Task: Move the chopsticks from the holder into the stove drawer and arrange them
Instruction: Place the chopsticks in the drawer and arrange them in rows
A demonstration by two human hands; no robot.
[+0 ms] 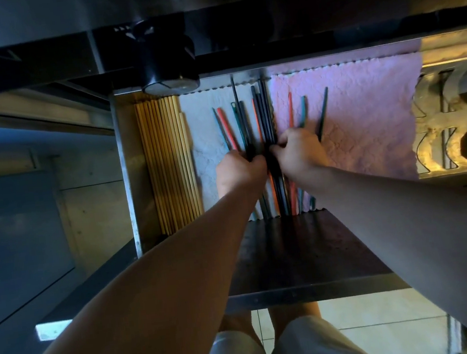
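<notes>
Fingers of both hands, left (238, 168) and right (299, 152), pinch dark chopsticks (265, 120) running lengthwise away from them in the drawer (127, 171); right's nearer the strays.

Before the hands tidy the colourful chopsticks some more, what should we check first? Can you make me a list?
1. Drawer open: ok.
2. Left hand holding dark chopsticks: ok.
3. Right hand touching the bunch: ok.
4. Coloured chopsticks lined up straight: not ok, they fan out.
5. Wooden chopsticks neat at the left side: ok.
6. Cloths, white and pink, lying flat under them: ok.
7. Holder emptied: cannot tell, not in view.
</notes>
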